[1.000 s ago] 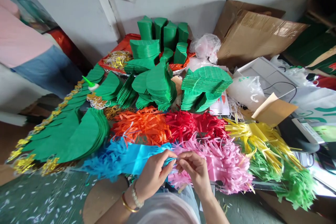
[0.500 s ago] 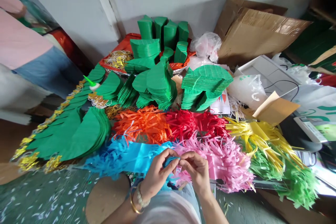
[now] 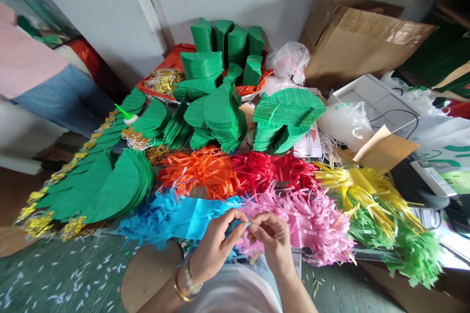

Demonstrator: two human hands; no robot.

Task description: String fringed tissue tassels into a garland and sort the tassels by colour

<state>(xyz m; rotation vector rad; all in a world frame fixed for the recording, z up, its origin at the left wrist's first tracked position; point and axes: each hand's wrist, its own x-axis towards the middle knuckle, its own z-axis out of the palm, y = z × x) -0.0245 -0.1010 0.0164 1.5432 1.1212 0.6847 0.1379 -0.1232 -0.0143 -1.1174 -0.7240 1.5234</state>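
My left hand and my right hand meet at the near edge of the table, fingers pinched together on a small blue paper piece. The left wrist wears a pearl bracelet and a gold bangle. Just beyond the fingers lie a blue fringed paper pile on the left and a pink fringed paper pile on the right. Behind those sit orange fringe, red fringe, yellow fringe and light green fringe.
Stacks of green paper cutouts fill the middle and back of the table, with a fan of green half-circles trimmed in gold tinsel at left. A green-capped glue bottle, cardboard boxes and plastic bags stand around.
Both hands stayed together at the same spot, fingers working the blue piece slightly. The view shifted a little.
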